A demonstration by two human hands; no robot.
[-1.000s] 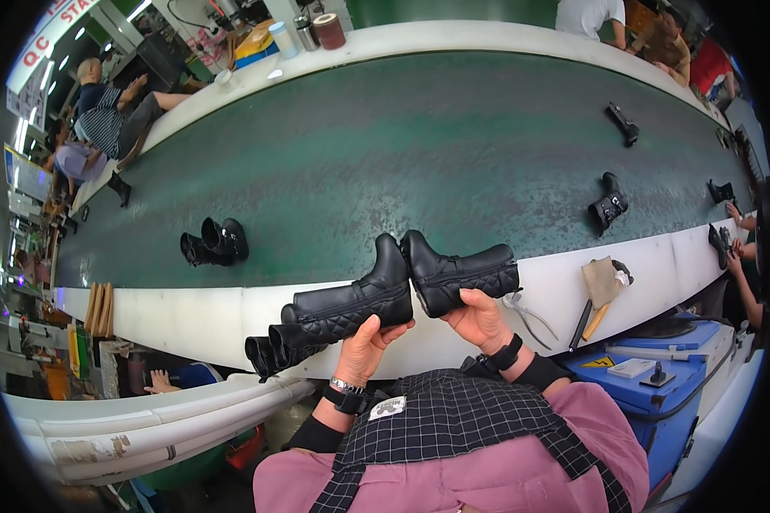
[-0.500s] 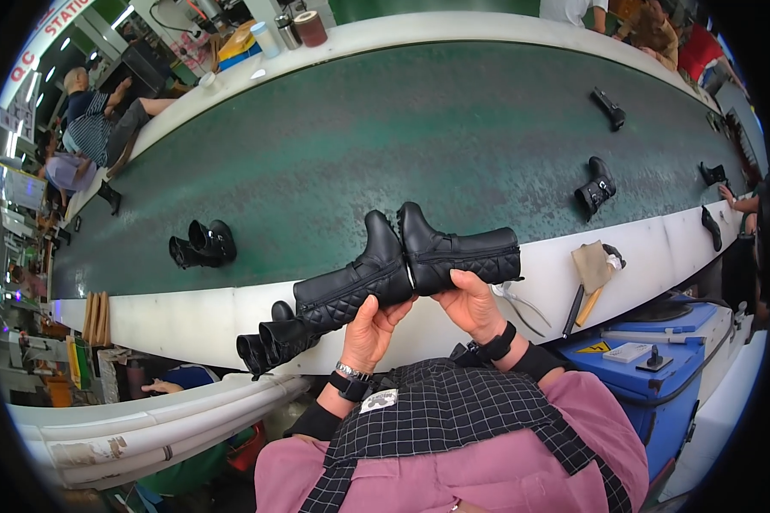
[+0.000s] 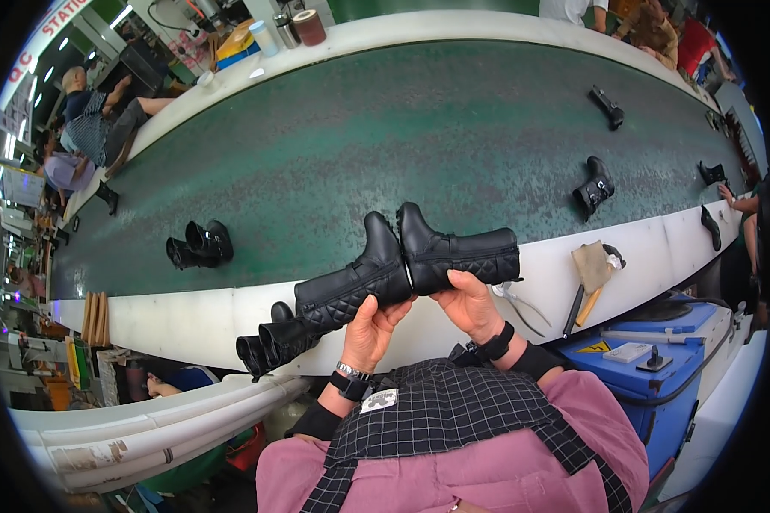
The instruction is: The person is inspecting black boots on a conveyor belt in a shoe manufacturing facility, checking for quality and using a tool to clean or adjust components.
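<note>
1. Holds the left-hand boot [image 3: 351,295] in the left hand [image 3: 366,338] and the right-hand boot [image 3: 466,255] in the right hand [image 3: 475,309], both out past 12 o'clock from the body, over the far edge of the white desk [image 3: 188,318].
2. Points both toes roughly to 12 o'clock, one shaft to 8 o'clock and the other to 3 o'clock, soles facing each other closely; cannot tell touching from a sliver of gap. Apparently set this way to bring both quilted sides into sight at once.
3. Pinches with the left fingers: thumb pressed on the near face of the shaft, the others bunched beneath it near the heel, open only by the boot's thickness.
4. Pinches likewise with the right fingers: thumb upright on the near face of the shaft, the rest curled under and partly hidden, no wider than needed to grip. Seems a light support rather than a squeeze.
5. At 8 o'clock from the left-hand boot, shows more black boots [image 3: 289,342] on the desk, probably parked close for easy reach.
6. At 4 o'clock from the right-hand boot, shows pliers [image 3: 529,313], then a cloth [image 3: 592,267] beside a yellow handle [image 3: 589,308], likely laid there for the right hand.
</note>
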